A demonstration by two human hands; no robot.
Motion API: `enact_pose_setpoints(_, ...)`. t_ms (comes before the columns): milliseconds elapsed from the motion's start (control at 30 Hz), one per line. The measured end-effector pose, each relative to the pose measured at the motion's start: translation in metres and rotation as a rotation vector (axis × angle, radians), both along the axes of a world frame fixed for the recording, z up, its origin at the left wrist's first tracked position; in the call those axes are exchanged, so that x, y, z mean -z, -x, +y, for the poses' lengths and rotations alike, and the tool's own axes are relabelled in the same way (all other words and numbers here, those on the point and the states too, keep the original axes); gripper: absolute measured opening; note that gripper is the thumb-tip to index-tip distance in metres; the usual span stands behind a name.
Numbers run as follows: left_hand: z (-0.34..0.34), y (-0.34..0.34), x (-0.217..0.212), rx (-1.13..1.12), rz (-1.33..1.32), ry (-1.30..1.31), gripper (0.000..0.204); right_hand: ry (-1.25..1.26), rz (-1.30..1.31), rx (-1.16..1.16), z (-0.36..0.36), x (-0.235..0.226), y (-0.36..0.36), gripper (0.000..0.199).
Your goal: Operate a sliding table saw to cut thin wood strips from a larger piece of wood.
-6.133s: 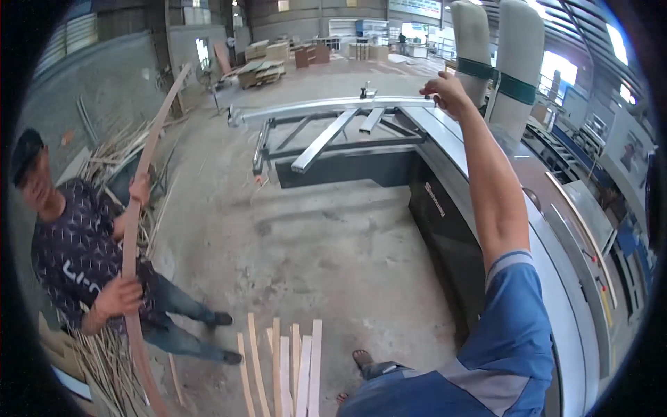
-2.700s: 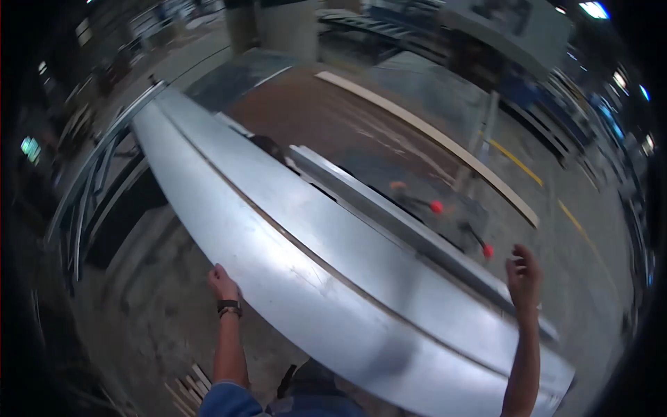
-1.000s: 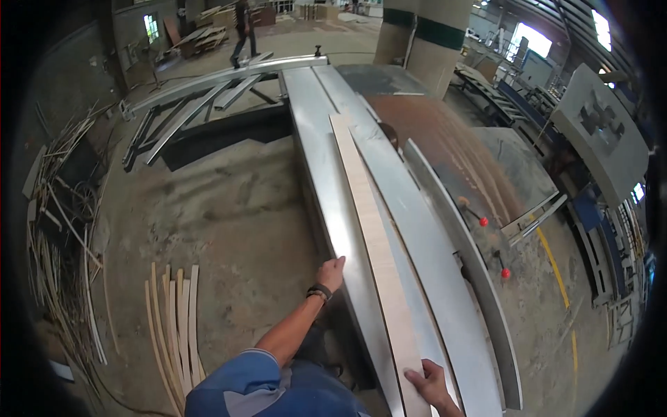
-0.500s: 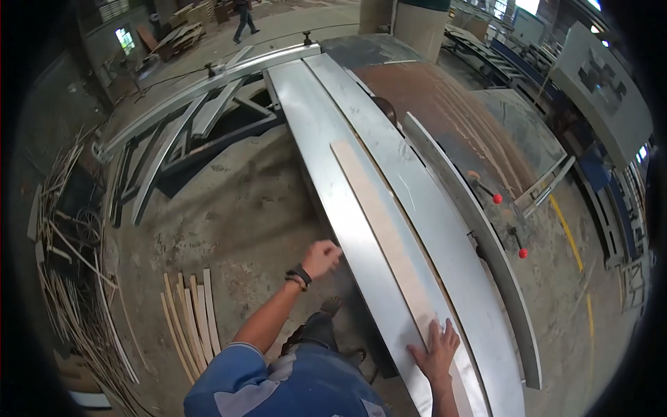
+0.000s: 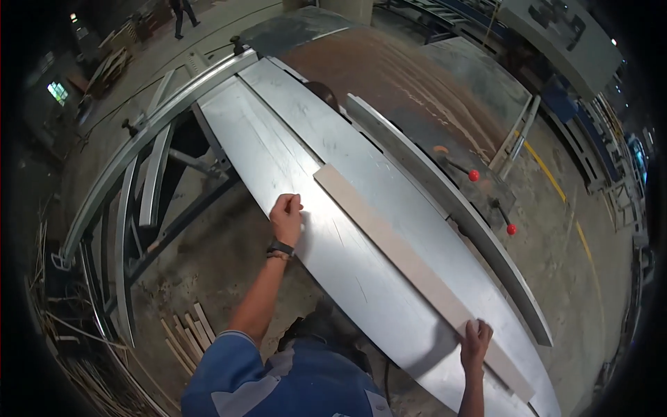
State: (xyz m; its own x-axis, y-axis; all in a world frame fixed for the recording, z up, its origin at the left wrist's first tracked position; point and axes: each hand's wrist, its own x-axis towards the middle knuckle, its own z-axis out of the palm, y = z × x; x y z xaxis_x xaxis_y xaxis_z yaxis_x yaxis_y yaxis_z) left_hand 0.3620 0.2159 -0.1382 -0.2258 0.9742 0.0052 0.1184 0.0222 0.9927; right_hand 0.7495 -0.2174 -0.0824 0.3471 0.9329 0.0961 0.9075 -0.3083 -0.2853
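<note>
A long, pale wooden strip [image 5: 399, 250] lies lengthwise on the silvery metal machine table [image 5: 333, 254], close to the table's slot. Near its lower end, my right hand [image 5: 476, 340] is closed on the strip, its fingers bent over the wood. My left hand [image 5: 285, 221] hovers by the table's left edge, apart from the strip. Its fingers are curled together, and whatever may be inside them is hidden. A dark band circles the left wrist.
A raised metal fence [image 5: 451, 215] runs along the right side, near two red-knobbed levers [image 5: 474, 175]. A metal frame [image 5: 156, 167] juts out left. Several wooden strips [image 5: 187, 337] lie on the floor. A person [image 5: 183, 15] walks far behind.
The wooden strip has shifted right, toward the slot. My right hand has gone from lying spread on it to gripping it. My left hand has moved forward, over the table edge. The view has turned.
</note>
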Motion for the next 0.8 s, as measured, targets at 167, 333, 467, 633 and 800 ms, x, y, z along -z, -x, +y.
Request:
enact_pose_setpoints(167, -0.002, -0.079, 0.007, 0.081, 0.055, -0.172, 0.018, -0.07, -0.033, -0.058, 0.051, -0.012, -0.035, 0.057)
enact_pose_setpoints(333, 0.026, -0.141, -0.002, 0.065, 0.586, -0.301, 0.051, -0.029, -0.099, -0.063, 0.103, -0.025, -0.038, 0.055)
enact_pose_setpoints(467, 0.056, -0.18, -0.028, 0.128, 0.737, -0.03, 0.076, -0.048, -0.063, -0.184, 0.156, -0.049, -0.017, 0.049)
enact_pose_setpoints(633, 0.083, -0.216, -0.049, 0.16, 0.881, 0.041, 0.074, -0.117, 0.086, -0.248, 0.196, -0.052, -0.029, 0.054)
enact_pose_setpoints(800, 0.106, -0.242, -0.062, 0.211, 0.833, 0.102, 0.057, -0.098, 0.09, -0.289, 0.239, -0.064, -0.04, 0.063)
